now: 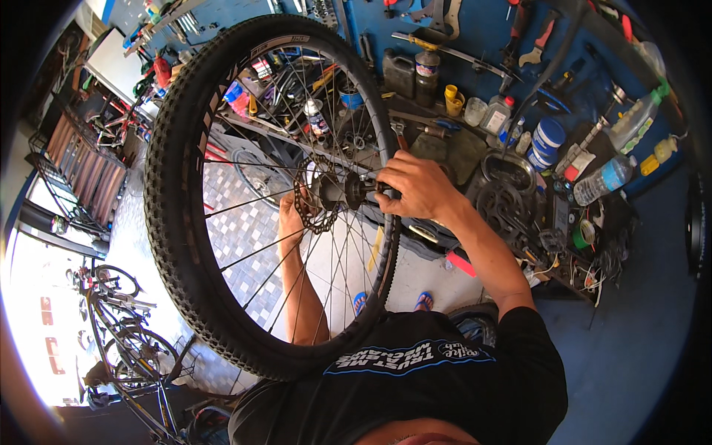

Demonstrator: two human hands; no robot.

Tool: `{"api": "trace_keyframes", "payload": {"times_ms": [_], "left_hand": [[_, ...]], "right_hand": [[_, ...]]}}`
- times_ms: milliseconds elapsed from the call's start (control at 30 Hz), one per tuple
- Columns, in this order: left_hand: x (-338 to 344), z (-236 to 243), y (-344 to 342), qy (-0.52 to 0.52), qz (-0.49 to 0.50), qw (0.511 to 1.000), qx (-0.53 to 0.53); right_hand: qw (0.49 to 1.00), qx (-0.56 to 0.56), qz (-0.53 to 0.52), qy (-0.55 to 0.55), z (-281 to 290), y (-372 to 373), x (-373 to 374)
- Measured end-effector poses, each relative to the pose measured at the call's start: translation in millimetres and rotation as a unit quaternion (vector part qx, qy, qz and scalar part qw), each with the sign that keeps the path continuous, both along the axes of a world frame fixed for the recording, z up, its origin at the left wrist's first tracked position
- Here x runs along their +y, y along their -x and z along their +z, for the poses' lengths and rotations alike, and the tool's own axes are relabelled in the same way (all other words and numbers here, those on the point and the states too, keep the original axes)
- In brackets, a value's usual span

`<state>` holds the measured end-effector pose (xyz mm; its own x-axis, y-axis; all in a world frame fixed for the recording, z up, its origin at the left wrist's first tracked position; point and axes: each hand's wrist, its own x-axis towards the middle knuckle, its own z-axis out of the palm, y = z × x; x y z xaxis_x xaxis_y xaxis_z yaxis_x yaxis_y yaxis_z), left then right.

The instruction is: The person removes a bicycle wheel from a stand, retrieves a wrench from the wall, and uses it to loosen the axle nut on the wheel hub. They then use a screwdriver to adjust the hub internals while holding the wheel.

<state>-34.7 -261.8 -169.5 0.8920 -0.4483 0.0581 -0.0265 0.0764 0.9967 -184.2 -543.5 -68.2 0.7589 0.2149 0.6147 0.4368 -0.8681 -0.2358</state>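
A bicycle wheel (174, 208) with a knobby black tyre is upright in front of me, with a disc brake rotor (320, 225) beside its hub (352, 190). My right hand (415, 185) has its fingers closed on the axle end at the hub's right side. My left hand (291, 222) reaches up behind the spokes to the hub's left side, by the rotor; its fingers are curled, and what they hold is partly hidden by the rotor.
A cluttered workbench (460, 152) with bottles, tubs, tools and parts runs behind and to the right, under a blue tool wall (489, 33). Bicycles (137, 356) stand at lower left, near a wooden-slat bench (93, 178). My sandalled feet show on the tiled floor (330, 278).
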Motion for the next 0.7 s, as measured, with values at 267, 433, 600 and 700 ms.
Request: {"api": "trace_keyframes", "payload": {"times_ms": [267,433,600,700], "left_hand": [[-2,15,13,-0.030,0.012,0.998,-0.062],[-4,15,15,-0.029,0.020,0.999,-0.009],[-2,9,8,-0.063,0.021,0.998,-0.015],[2,2,-2,-0.077,0.009,0.997,-0.016]], "right_hand": [[1.000,0.002,0.005,-0.011,1,-1,0],[1.000,0.010,-0.002,-0.002,1,0,-1],[1.000,0.013,-0.002,0.000,3,0,-1],[1.000,0.009,0.000,-0.002,3,0,-2]]}}
